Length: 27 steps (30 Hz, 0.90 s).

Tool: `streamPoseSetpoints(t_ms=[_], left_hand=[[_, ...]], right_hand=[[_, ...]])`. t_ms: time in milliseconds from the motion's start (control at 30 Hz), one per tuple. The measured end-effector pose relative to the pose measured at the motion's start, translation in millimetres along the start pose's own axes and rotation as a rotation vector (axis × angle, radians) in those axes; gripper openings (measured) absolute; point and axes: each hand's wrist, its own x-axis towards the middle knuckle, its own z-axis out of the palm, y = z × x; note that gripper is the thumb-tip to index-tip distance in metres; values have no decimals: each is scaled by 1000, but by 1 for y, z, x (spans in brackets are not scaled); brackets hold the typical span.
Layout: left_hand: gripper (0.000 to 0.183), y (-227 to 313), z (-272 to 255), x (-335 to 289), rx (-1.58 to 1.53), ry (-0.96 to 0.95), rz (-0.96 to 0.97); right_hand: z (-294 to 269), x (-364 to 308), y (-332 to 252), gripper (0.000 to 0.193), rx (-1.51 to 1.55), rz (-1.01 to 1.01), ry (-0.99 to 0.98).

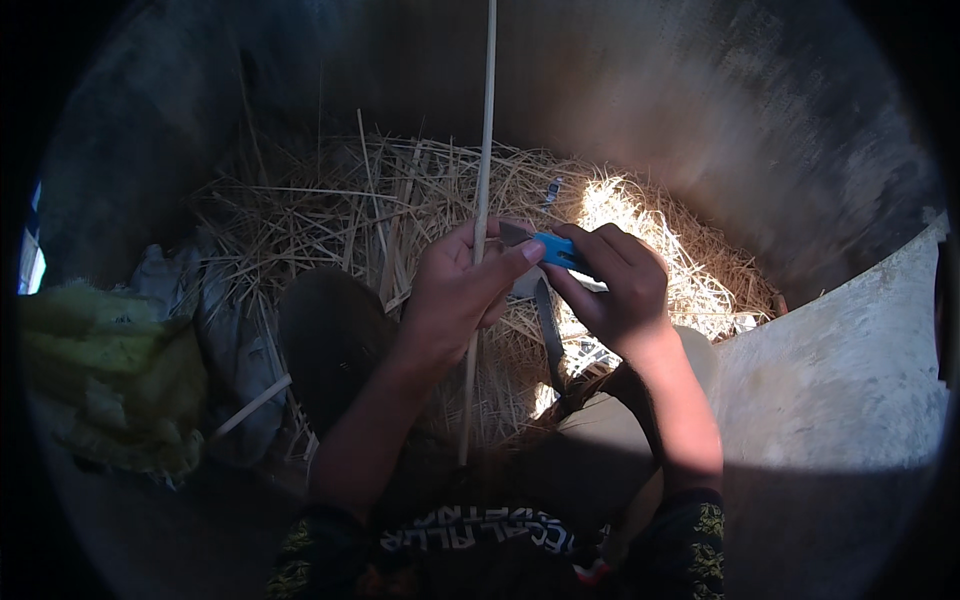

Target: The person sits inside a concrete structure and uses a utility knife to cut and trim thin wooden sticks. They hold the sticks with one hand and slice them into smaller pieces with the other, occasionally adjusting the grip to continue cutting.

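My left hand (445, 290) is closed around a long, pale, thin strip of wood or bamboo (487, 120), which stands nearly upright and runs from the top edge down to my lap. In my right hand (628, 285) is a small knife with a blue handle (563, 252), its blade pointing left at the strip. The left thumb presses against the knife near the blade. Fingers partly hide where blade and strip meet. Just below the hands, a dark, narrow, curved piece (549, 325) reaches down between my knees; its kind is unclear.
Thin pale shavings (330, 225) cover the ground ahead, brightly sunlit at right (660, 240). A yellow-green sack or cloth (120, 375) lies at left, near a loose strip (255, 405). A grey, worn slab or wall (850, 360) slopes at right. A dark wall (620, 80) stands behind.
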Motion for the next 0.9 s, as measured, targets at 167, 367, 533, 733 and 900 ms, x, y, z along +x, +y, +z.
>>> streamPoseSetpoints(t_ms=[167, 367, 533, 733, 900], left_hand=[[23, -4, 6, -2, 15, 118, 22], [21, -4, 7, -2, 73, 166, 63], [20, -5, 12, -2, 72, 179, 120], [18, -7, 13, -1, 89, 216, 188], [17, 1, 13, 0, 52, 335, 210]], right_hand=[[3, -1, 3, 30, -27, -40, 3], [0, 1, 1, 31, -52, -58, -7], [-1, 3, -1, 33, -73, -66, -1], [1, 2, 1, 36, -68, -81, 0], [-1, 3, -1, 36, -71, -68, -44]])
